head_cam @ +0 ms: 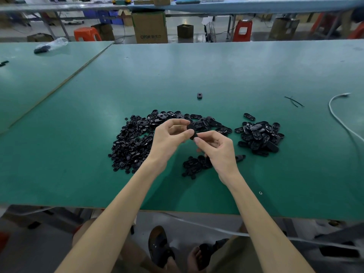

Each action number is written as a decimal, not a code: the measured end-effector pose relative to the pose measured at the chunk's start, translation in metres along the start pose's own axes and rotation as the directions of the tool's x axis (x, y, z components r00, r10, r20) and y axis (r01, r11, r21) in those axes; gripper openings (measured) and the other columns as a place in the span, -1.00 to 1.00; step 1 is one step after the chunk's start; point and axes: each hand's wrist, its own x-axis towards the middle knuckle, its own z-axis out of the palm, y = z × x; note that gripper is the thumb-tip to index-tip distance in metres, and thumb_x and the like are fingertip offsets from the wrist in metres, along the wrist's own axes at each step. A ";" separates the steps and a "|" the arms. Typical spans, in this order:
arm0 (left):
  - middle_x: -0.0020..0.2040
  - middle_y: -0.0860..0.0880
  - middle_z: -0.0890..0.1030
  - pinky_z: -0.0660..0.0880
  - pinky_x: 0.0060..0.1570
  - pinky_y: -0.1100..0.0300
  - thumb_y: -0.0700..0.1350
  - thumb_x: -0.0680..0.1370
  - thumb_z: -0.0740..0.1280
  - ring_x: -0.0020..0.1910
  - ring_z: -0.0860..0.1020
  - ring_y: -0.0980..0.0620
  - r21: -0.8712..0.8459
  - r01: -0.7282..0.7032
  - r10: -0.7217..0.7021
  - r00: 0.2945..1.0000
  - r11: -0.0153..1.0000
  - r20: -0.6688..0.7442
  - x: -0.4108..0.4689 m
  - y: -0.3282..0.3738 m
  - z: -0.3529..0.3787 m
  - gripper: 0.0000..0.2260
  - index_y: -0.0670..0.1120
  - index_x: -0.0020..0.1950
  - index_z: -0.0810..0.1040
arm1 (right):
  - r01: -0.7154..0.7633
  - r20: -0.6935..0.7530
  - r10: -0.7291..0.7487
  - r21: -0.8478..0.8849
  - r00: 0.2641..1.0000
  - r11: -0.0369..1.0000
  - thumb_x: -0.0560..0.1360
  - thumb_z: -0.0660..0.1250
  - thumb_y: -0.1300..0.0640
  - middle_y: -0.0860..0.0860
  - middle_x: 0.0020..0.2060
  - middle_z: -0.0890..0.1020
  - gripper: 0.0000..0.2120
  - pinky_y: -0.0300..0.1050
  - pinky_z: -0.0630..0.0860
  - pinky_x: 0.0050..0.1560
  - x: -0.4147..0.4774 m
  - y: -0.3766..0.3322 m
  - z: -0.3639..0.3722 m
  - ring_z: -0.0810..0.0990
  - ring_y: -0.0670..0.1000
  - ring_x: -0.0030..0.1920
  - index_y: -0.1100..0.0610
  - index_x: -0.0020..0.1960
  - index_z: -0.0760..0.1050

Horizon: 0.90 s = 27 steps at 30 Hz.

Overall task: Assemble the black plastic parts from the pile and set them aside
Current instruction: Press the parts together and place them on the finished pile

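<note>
Hands meet above the green bench [78, 134]: my left hand [169, 138] and right hand [218, 150] both pinch one black plastic part [192, 132] between thumb and curled fingers [204, 134]. It is held over the pile of small round pieces [130, 142]; a heap of oval parts [260, 136] lies right.

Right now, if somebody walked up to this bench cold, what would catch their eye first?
First, the hands at mid-table: the left hand and right hand pinch one black part between them above the green table. Then the sprawling pile of small black pieces left of the hands, and the tighter heap of oval shells to their right.
</note>
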 end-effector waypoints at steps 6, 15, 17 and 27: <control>-0.12 0.05 0.71 0.62 0.01 0.20 -0.30 0.50 0.53 -0.06 0.65 0.15 -0.050 -0.013 0.013 1.000 0.999 0.011 0.002 0.003 0.000 -0.78 -0.15 0.12 0.70 | 0.018 -0.015 -0.018 -0.033 1.000 0.999 0.54 0.54 0.12 -0.01 -0.16 0.75 -0.93 -0.18 0.62 -0.15 0.001 0.002 0.000 0.70 -0.02 -0.20 -0.04 -0.07 0.72; -0.02 -0.16 0.71 0.64 0.11 0.10 -0.35 0.49 0.52 -0.04 0.67 0.03 -0.050 -0.009 0.013 0.995 0.999 0.096 0.000 0.005 0.006 -0.72 -0.18 0.18 0.68 | 0.012 -0.146 -0.021 -0.065 0.989 0.998 0.65 0.39 -0.02 -0.09 -0.27 0.68 -0.84 -0.18 0.54 -0.27 0.003 0.007 -0.001 0.64 -0.10 -0.29 0.03 -0.02 0.65; 0.00 -0.15 0.71 0.62 0.14 0.12 -0.35 0.49 0.52 -0.06 0.68 0.02 0.001 -0.027 0.026 0.989 1.000 0.147 -0.002 0.006 0.006 -0.72 -0.18 0.19 0.68 | 0.020 -0.135 -0.028 -0.060 0.990 0.998 0.66 0.37 -0.02 -0.07 -0.30 0.67 -0.81 -0.18 0.52 -0.29 0.002 0.006 -0.001 0.62 -0.09 -0.31 0.05 -0.06 0.64; 0.11 -0.26 0.70 0.62 0.03 0.18 -0.33 0.54 0.47 -0.04 0.69 -0.05 -0.081 0.122 -0.100 0.967 0.989 0.235 -0.004 0.000 0.003 -0.74 -0.23 0.22 0.64 | -0.014 -0.163 0.014 -0.004 0.987 1.000 0.65 0.40 0.07 -0.10 -0.39 0.62 -0.82 -0.22 0.47 -0.36 0.003 0.006 -0.001 0.55 -0.11 -0.39 0.14 -0.07 0.66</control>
